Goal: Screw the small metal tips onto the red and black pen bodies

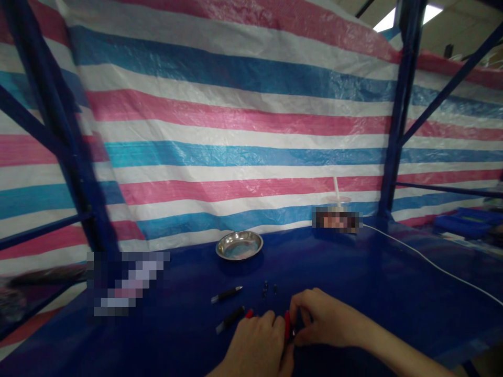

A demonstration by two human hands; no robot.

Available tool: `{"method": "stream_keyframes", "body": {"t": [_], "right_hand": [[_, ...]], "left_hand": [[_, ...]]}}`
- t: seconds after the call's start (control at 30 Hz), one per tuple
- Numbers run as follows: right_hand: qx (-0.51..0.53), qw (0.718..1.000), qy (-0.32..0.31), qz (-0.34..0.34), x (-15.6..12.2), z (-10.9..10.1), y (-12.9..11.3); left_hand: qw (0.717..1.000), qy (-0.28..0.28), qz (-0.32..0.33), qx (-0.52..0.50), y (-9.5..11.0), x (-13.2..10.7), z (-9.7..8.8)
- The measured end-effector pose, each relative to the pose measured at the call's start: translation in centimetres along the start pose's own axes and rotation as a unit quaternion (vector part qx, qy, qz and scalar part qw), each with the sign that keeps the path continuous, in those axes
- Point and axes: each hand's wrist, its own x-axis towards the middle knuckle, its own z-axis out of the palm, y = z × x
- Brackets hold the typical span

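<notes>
My left hand [257,340] and right hand [320,319] pinch one small red part [287,324] between them. Two pen barrels [228,306] lie just left; tiny springs [268,289] just beyond. Assembly seems mid-fit; next calls for careful alignment.

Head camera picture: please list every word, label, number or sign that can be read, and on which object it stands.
None can be read.
Two patches are pixelated: one at the table's left edge, one on the cup with a straw.
Pens, metal dish, striped tarp: no visible text.
</notes>
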Motion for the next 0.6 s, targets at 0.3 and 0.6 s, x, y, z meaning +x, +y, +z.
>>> {"method": "stream_keyframes", "body": {"t": [0.3, 0.6], "right_hand": [[-0.084, 0.996, -0.014, -0.003, 1.4, -0.8, -1.9], [-0.187, 0.979, -0.008, 0.085, 5.8, -3.0, -1.5]], "left_hand": [[0.996, 0.088, 0.028, -0.007, -4.5, -2.4, -4.5], [0.979, 0.144, 0.126, 0.075, -6.9, -4.6, -0.6]]}}
